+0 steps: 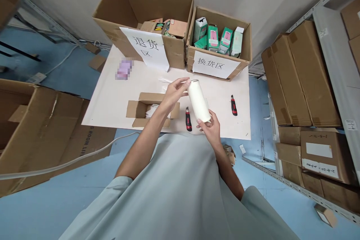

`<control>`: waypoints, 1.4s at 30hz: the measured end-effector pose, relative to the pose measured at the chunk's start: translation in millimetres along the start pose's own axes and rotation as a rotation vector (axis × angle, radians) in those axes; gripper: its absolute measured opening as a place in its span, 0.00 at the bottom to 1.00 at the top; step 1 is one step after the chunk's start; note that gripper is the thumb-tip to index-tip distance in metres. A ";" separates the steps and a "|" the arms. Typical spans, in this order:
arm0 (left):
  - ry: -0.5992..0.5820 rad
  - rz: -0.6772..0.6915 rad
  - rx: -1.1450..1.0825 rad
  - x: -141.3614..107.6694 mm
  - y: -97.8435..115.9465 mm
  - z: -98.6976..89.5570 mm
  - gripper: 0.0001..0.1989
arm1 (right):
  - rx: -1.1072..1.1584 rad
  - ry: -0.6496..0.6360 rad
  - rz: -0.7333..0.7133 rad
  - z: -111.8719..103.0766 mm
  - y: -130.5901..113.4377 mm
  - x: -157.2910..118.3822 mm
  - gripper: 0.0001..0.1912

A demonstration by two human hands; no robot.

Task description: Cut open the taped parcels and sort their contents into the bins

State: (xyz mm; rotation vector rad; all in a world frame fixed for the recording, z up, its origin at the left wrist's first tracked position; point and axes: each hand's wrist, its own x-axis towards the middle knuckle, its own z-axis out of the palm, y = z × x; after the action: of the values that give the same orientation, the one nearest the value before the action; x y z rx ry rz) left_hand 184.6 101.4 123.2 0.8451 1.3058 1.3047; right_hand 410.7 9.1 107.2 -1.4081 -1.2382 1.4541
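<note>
A plain white cylindrical bottle (pixel 198 100) is held tilted above the table, its upper end leaning to the left. The fingers of my left hand (pixel 176 90) pinch it near the upper end. My right hand (pixel 210 127) is closed around its lower end. Under my left forearm is a small open carton (pixel 136 109) with crumpled white packing inside. A red and black box cutter (pixel 188 120) lies on the table between the carton and the bottle.
A second box cutter (pixel 234 105) lies on the right of the white table (pixel 98 105). Behind stand two labelled cartons, one with mixed boxes (pixel 177 28), the other with green boxes (pixel 213 37). A blurred purple item (pixel 123 69) is at left. Shelved cartons (pixel 306 78) stand right.
</note>
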 end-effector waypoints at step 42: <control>-0.036 0.001 0.076 -9.8 7.5 17.1 0.34 | 0.260 -0.130 0.191 -15.7 15.7 -0.6 0.38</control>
State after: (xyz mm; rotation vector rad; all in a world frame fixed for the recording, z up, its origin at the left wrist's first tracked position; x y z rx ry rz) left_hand 201.5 96.9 135.0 0.9175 1.3337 1.2416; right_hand 428.0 6.7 93.4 -1.2988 -0.9690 1.7907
